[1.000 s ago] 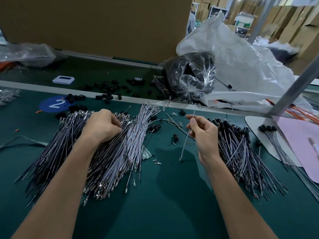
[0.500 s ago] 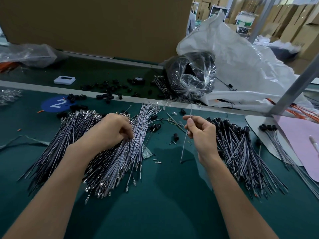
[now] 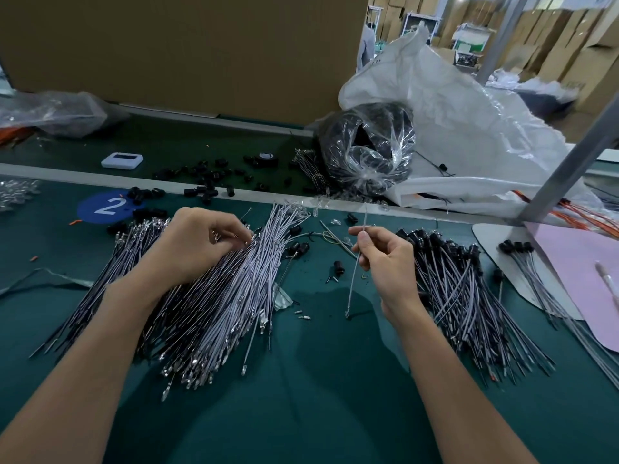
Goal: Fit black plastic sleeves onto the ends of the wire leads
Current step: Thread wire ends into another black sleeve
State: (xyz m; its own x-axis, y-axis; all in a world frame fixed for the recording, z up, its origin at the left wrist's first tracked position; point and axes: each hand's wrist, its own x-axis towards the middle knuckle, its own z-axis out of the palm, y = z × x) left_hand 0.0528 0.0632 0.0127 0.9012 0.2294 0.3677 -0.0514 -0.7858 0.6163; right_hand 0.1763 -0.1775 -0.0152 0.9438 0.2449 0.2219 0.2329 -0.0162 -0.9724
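A big heap of bare grey wire leads (image 3: 214,296) lies on the green mat at the left. My left hand (image 3: 197,242) sits on top of that heap with its fingers curled into the wires. My right hand (image 3: 385,259) pinches a single wire lead (image 3: 353,283) between thumb and forefinger, holding it nearly upright over the mat. To the right lies a pile of leads with black sleeves fitted (image 3: 455,272). Loose black sleeves (image 3: 204,190) are scattered along the back rail, and one loose black sleeve (image 3: 338,266) lies between my hands.
A clear bag of black parts (image 3: 365,155) and a white sack (image 3: 462,128) stand at the back right. A pink sheet (image 3: 576,276), a metal post (image 3: 569,162) and a blue "2" sticker (image 3: 107,207) are also here. A white device (image 3: 122,160) lies on the far belt.
My left hand has slid right across the bare wire heap, its fingers now digging in near the heap's far right side. My right hand keeps the single lead, shifted slightly.
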